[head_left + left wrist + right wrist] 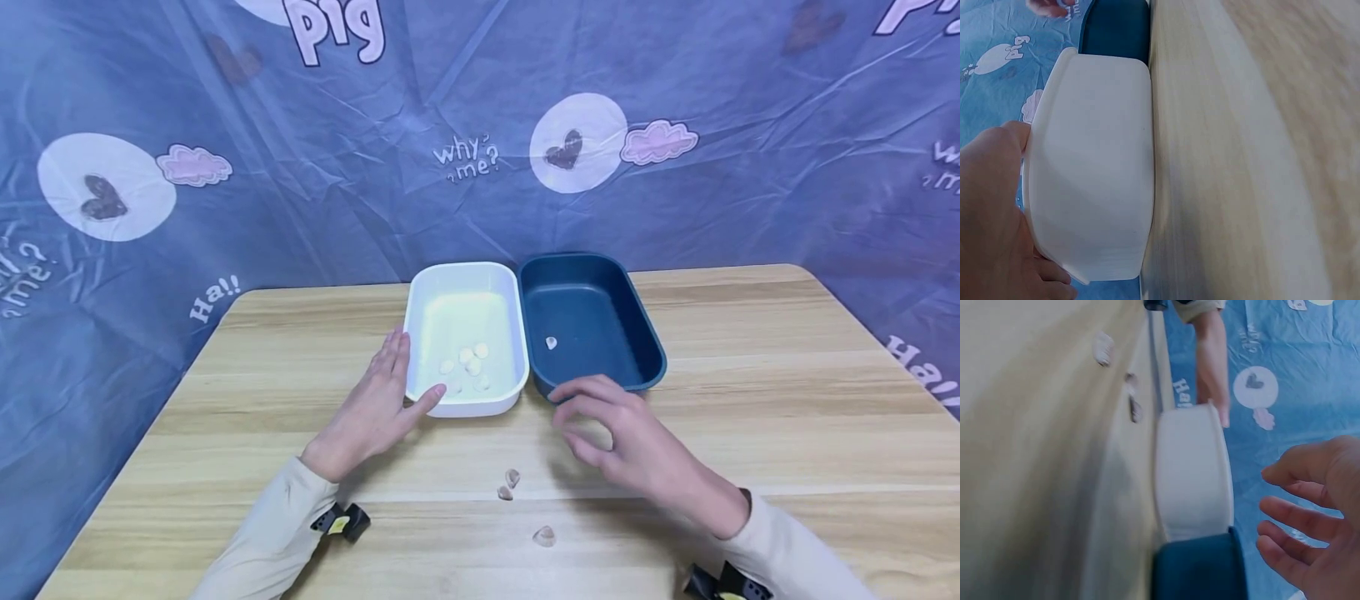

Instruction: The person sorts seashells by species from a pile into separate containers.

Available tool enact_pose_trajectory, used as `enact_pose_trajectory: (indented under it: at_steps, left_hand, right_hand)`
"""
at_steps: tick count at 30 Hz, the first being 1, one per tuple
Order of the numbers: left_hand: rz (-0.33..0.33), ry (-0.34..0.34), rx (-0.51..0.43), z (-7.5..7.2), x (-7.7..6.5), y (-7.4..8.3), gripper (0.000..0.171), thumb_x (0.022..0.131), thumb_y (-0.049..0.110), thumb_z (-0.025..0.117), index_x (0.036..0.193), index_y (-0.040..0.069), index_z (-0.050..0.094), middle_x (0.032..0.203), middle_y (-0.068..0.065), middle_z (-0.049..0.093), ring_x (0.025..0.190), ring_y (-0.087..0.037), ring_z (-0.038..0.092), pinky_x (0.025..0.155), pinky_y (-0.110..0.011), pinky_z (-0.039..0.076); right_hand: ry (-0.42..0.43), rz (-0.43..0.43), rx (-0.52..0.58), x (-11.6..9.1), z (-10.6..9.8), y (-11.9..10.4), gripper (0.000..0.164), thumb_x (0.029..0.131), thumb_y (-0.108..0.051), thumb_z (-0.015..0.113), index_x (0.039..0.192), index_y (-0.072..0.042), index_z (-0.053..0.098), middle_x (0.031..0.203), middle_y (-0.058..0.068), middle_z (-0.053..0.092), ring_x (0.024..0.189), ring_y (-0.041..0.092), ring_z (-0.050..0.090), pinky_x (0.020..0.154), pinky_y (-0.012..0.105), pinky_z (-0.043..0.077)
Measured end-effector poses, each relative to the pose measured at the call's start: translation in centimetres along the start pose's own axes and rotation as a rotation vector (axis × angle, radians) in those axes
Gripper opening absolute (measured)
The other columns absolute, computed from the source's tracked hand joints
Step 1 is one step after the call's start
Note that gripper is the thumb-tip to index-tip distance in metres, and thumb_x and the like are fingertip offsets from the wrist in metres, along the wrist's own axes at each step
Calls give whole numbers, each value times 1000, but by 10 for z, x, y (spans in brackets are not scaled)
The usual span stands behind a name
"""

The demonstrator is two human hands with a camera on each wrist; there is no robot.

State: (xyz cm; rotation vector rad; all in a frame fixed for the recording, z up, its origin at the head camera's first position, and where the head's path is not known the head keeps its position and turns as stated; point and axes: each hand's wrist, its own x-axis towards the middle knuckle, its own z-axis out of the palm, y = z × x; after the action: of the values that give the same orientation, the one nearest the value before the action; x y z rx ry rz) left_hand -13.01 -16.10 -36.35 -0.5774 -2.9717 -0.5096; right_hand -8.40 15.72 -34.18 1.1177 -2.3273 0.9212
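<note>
A blue printed cloth hangs behind the wood-grain worktop. Your left hand, fingers extended, touches the white tray at its left side and near rim; several pale seashells lie inside. Your right hand, fingers loosely bent around nothing, hovers by the near rim of the dark blue tray, which contains one shell. Three loose seashells lie nearer you.

- On the surface, we see the left tray touching the right tray.
- Several shells lie in the left tray, 1 shell in the right.
- Before both, we find 3 loose shells.
- Behind hangs a cloth.
</note>
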Motion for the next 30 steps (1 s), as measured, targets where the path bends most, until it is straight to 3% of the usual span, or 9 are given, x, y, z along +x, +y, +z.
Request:
enact_pose_trajectory:
  at_steps: [3, 7, 11, 30]
  left_hand:
    - [4, -1, -4, -1, 0, 0, 95, 96, 64, 34, 149, -11, 9, 158, -24, 2, 147, -32, 2, 119, -47, 15]
    - [-4, -15, -10, -2, -1, 1, 95, 96, 64, 33, 150, -10, 9, 159, -23, 1, 147, -30, 0, 119, -46, 14]
    - [-4, -11, -10, -2, -2, 1, 95, 96, 64, 33, 150, -10, 9, 158, -24, 2, 147, -31, 1, 119, -46, 13]
    - [12, 21, -15, 0, -3, 0, 94, 96, 63, 35, 149, -11, 11, 157, -27, 8, 147, -33, 4, 118, -47, 15]
  right_hand:
    - [-71, 29, 1, -4, 6, -3, 26, 72, 1, 77, 89, -16, 68, 108, -1, 65, 102, 17, 59, 92, 21, 46]
    - [-245, 115, 27, -7, 14, -8, 23, 75, -4, 76, 93, -16, 70, 110, -2, 64, 105, 18, 59, 91, 37, 50]
    - [-379, 170, 37, -4, 23, -11, 20, 78, -9, 76, 96, -17, 71, 112, -3, 64, 108, 18, 58, 94, 40, 49]
    - [-464, 186, 83, 4, 52, -7, 15, 76, -13, 79, 90, -17, 73, 111, -1, 62, 105, 16, 57, 94, 35, 49]
